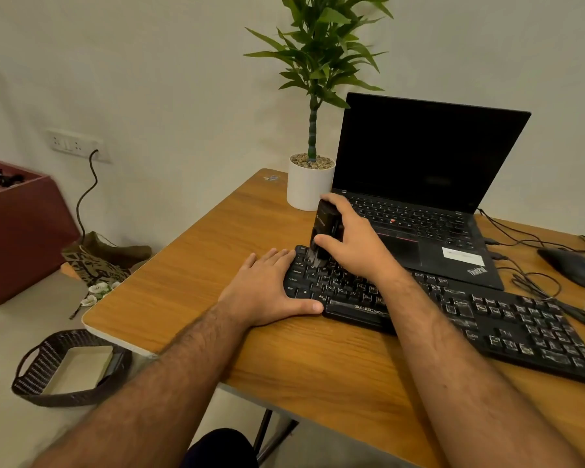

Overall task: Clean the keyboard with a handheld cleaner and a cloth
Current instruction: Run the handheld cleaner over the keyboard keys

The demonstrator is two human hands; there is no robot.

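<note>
A black keyboard [487,319] lies slantwise on the wooden desk [217,265]. My right hand [355,238] grips a black handheld cleaner [325,224], held upright with its brush nozzle touching the keys at the keyboard's upper left corner. My left hand [267,285] lies flat at the keyboard's left end, fingers straight along its edge and thumb against the front edge. No cloth is in view.
An open black laptop [429,184] stands behind the keyboard, a white potted plant [309,184] to its left. A black mouse [569,266] and cables lie at the right. On the floor at left are a woven basket [68,369], a bag and a maroon box [17,224].
</note>
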